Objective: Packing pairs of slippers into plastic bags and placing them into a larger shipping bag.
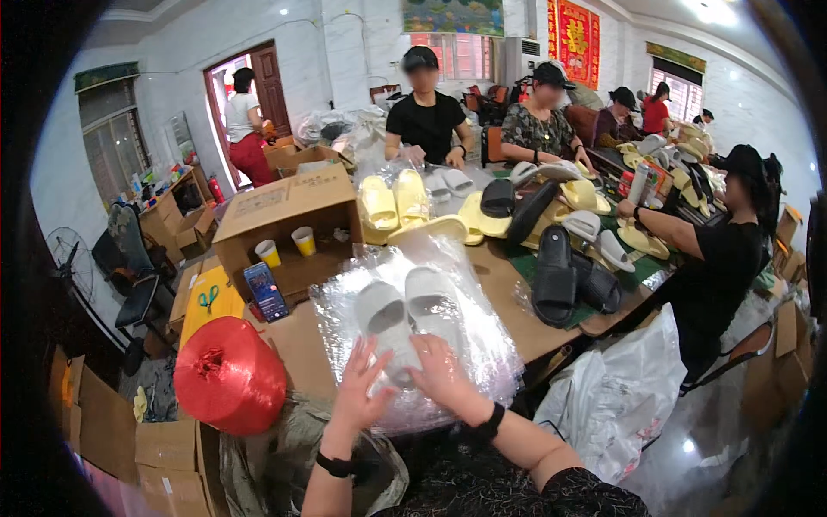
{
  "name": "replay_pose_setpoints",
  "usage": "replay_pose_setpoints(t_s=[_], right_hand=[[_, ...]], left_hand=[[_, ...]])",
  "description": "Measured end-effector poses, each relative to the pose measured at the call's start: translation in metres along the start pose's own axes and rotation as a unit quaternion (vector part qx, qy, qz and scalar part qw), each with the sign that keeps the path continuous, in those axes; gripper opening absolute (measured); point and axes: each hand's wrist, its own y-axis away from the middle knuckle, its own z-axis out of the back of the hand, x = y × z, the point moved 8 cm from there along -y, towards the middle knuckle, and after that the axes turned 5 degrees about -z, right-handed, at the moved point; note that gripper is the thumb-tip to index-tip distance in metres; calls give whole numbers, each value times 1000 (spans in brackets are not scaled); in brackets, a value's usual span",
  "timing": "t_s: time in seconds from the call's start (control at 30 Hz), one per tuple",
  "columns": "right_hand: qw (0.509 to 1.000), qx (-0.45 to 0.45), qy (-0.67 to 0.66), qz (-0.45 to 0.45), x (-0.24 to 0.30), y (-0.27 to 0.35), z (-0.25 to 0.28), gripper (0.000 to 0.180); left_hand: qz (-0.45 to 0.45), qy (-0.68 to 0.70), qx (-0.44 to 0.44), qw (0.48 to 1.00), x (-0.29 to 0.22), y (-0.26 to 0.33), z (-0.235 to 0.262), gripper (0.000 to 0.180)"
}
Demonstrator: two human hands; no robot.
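A pair of pale grey slide slippers (430,289) lies side by side on a stack of clear plastic bags (474,345), toes pointing away from me. Glare hides whether the pair is inside the top bag or on it. My left hand (360,388) is open, its fingers spread beside the heel of the left slipper. Over the heel end of the right slipper, my right hand (444,376) rests palm down with its fingers apart. Neither hand grips anything, though the right fingertips seem to touch the slipper or the film.
An open cardboard box (284,194) holds paper cups (303,241), with a phone (265,291) leaning at its front. A red twine roll (231,375) sits left, near scissors (208,298). Beyond lie yellow slippers (411,198) and black slippers (553,276). A white sack (616,396) stands right; several co-workers surround the table.
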Motion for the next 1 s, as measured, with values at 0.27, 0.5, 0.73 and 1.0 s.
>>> replay_pose_setpoints(t_s=[0.27, 0.5, 0.73, 1.0], right_hand=[[884, 337, -320, -47, 45, 20, 94, 31], [979, -3, -159, -127, -93, -17, 52, 24], [918, -5, -279, -280, -153, 15, 6, 27], [908, 1, -314, -278, -139, 21, 15, 26]], left_hand=[[65, -18, -74, 995, 68, 7, -24, 71], [93, -22, -71, 993, 66, 10, -48, 63], [107, 18, -93, 990, 63, 6, -49, 56], [135, 38, -90, 986, 74, 18, -51, 57]])
